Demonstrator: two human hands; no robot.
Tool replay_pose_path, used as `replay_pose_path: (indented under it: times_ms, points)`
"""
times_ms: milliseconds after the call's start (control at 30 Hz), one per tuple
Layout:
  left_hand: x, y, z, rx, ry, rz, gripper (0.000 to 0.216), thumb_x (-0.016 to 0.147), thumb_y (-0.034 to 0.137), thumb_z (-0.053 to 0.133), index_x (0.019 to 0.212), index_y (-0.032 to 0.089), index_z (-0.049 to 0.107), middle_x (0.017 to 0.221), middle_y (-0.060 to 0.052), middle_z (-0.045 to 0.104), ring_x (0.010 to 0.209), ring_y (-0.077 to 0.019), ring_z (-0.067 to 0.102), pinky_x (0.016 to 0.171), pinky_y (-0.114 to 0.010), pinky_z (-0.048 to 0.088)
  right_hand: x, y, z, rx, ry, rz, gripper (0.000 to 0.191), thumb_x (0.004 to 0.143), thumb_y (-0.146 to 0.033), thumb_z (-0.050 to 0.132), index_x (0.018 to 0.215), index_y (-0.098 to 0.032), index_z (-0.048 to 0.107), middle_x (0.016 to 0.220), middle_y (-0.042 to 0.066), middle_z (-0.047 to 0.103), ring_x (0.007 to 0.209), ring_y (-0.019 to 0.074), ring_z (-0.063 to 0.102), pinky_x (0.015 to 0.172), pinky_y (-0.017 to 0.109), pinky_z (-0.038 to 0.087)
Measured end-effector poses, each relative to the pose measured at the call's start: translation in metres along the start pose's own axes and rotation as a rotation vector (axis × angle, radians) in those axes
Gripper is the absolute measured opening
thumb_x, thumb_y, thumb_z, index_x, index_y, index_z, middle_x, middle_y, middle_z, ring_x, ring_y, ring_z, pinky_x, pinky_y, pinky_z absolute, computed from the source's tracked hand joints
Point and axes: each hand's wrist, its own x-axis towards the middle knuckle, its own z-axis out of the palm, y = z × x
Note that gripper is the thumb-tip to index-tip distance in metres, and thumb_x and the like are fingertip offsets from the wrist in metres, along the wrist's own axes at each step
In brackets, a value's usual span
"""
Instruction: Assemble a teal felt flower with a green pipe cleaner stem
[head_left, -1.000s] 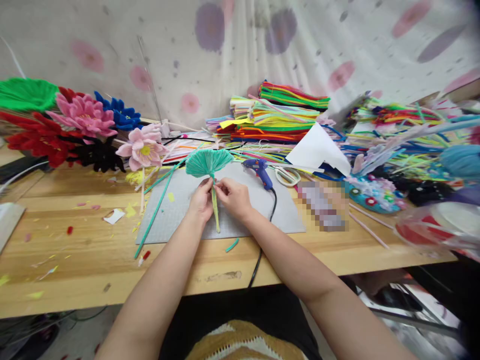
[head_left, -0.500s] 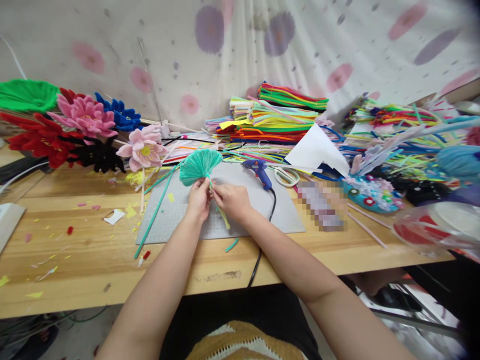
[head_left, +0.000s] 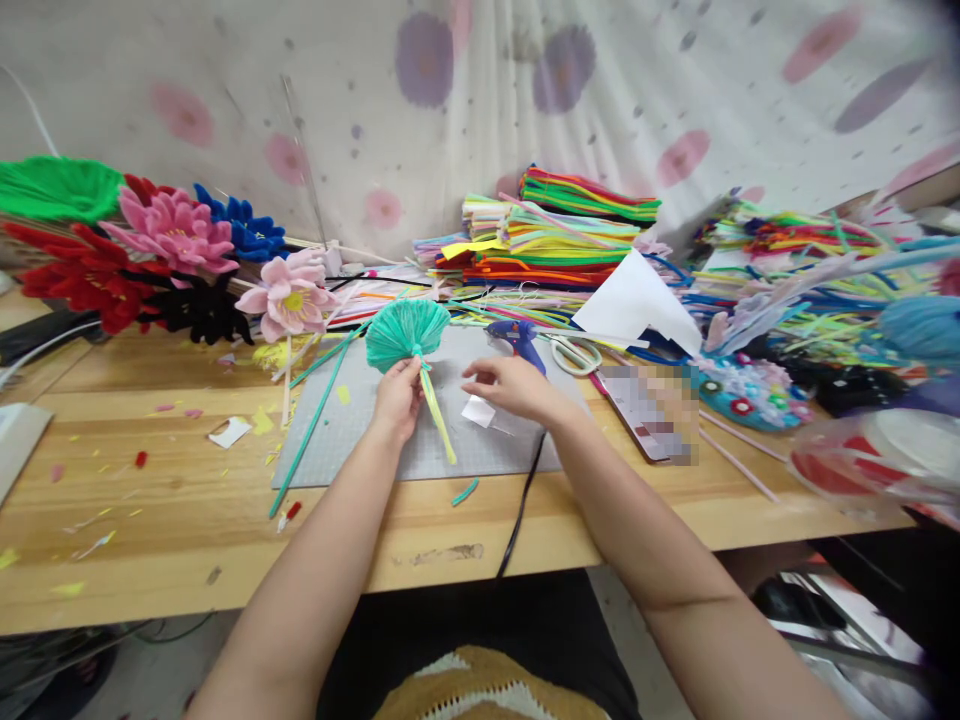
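Light wooden counter [head_left: 150, 520] across the frame, grey cutting mat [head_left: 360, 430] at centre, blue glue gun [head_left: 521, 340] and scissors [head_left: 574, 352] by the mat's upper right corner, stacked pipe cleaners [head_left: 555, 235] at upper centre, pipe-cleaner flowers [head_left: 172, 250] at upper left, paper scraps [head_left: 229, 432] scattered left of the mat.

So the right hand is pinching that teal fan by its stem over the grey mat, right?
Not quite: it is the left hand that pinches the teal fan by its stem over the grey mat. The head view shows the right hand apart from the fan, close to a small white scrap.
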Motion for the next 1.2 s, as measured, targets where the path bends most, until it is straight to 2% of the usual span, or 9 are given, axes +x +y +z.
replay_pose_path:
  times_ms: [67, 133, 200, 267, 367, 533, 667, 800, 1200]
  points:
    - [0.001, -0.001, 0.0, 0.011, 0.009, 0.015, 0.018, 0.065, 0.025, 0.068, 0.062, 0.013, 0.054, 0.054, 0.003, 0.053, 0.044, -0.0039, 0.045, 0.042, -0.016, 0.032, -0.008, 0.021, -0.019, -0.085, -0.041, 0.135, 0.028, 0.075, -0.045, 0.054, 0.073, -0.02, 0.064, 0.07, 0.002, 0.064, 0.061, 0.0127, 0.053, 0.056, 0.024, 0.032]
    - [0.002, -0.003, 0.0, 0.027, -0.015, 0.045, 0.019, 0.065, 0.026, 0.068, 0.062, 0.013, 0.054, 0.054, 0.003, 0.053, 0.048, -0.0051, 0.048, 0.049, -0.017, 0.038, -0.012, 0.043, -0.031, -0.185, 0.025, 0.32, 0.038, 0.073, -0.054, 0.051, 0.064, -0.018, 0.06, 0.062, 0.003, 0.06, 0.059, 0.0147, 0.052, 0.054, 0.026, 0.031]
    - [0.002, -0.006, 0.001, 0.051, -0.054, 0.064, 0.021, 0.064, 0.029, 0.069, 0.063, 0.013, 0.055, 0.057, 0.002, 0.054, 0.052, -0.0068, 0.051, 0.053, -0.02, 0.042, -0.011, 0.062, -0.034, -0.254, 0.174, 0.462, 0.043, 0.068, -0.061, 0.052, 0.069, -0.018, 0.059, 0.068, 0.005, 0.061, 0.066, 0.0185, 0.054, 0.057, 0.027, 0.034]
    - [0.0, -0.008, 0.002, 0.087, -0.081, 0.062, 0.023, 0.063, 0.032, 0.07, 0.065, 0.013, 0.055, 0.061, 0.001, 0.056, 0.053, -0.0078, 0.053, 0.052, -0.021, 0.043, -0.004, 0.075, -0.027, -0.257, 0.31, 0.51, 0.048, 0.063, -0.061, 0.058, 0.082, -0.017, 0.059, 0.081, 0.008, 0.062, 0.077, 0.022, 0.056, 0.063, 0.029, 0.037]
    - [-0.002, -0.01, 0.003, 0.147, -0.077, 0.053, 0.025, 0.063, 0.034, 0.069, 0.066, 0.014, 0.055, 0.062, 0.001, 0.056, 0.051, -0.0076, 0.052, 0.047, -0.02, 0.042, 0.012, 0.084, -0.011, -0.144, 0.375, 0.448, 0.052, 0.063, -0.054, 0.062, 0.096, -0.014, 0.058, 0.093, 0.01, 0.063, 0.086, 0.0225, 0.056, 0.071, 0.03, 0.041]
    - [-0.004, -0.009, 0.003, 0.149, -0.074, 0.064, 0.025, 0.066, 0.034, 0.067, 0.068, 0.015, 0.051, 0.064, 0.003, 0.053, 0.048, -0.005, 0.048, 0.042, -0.018, 0.04, 0.023, 0.082, 0.008, 0.017, 0.384, 0.381, 0.042, 0.074, -0.049, 0.053, 0.096, -0.014, 0.062, 0.093, 0.011, 0.065, 0.084, 0.0229, 0.058, 0.071, 0.031, 0.042]
    - [-0.005, -0.009, 0.004, 0.105, -0.103, 0.046, 0.024, 0.069, 0.033, 0.065, 0.07, 0.016, 0.048, 0.062, 0.005, 0.049, 0.047, -0.0047, 0.046, 0.039, -0.017, 0.039, 0.019, 0.078, 0.01, 0.081, 0.404, 0.387, 0.046, 0.075, -0.048, 0.052, 0.101, -0.011, 0.062, 0.095, 0.014, 0.065, 0.086, 0.026, 0.059, 0.073, 0.034, 0.042]
    - [-0.005, -0.009, 0.005, 0.063, -0.107, 0.03, 0.025, 0.069, 0.032, 0.065, 0.07, 0.017, 0.045, 0.061, 0.005, 0.049, 0.046, -0.0043, 0.045, 0.038, -0.015, 0.038, 0.016, 0.081, 0.011, 0.182, 0.446, 0.363, 0.047, 0.074, -0.049, 0.051, 0.103, -0.012, 0.061, 0.093, 0.012, 0.065, 0.086, 0.0246, 0.059, 0.074, 0.034, 0.042]
    - [-0.004, -0.003, 0.003, 0.002, -0.08, 0.019, 0.021, 0.07, 0.027, 0.063, 0.072, 0.017, 0.046, 0.067, 0.003, 0.055, 0.047, -0.0045, 0.048, 0.04, -0.016, 0.04, 0.011, 0.075, 0.011, 0.249, 0.502, 0.358, 0.05, 0.068, -0.056, 0.055, 0.092, -0.013, 0.063, 0.086, 0.01, 0.065, 0.078, 0.0216, 0.057, 0.071, 0.033, 0.042]
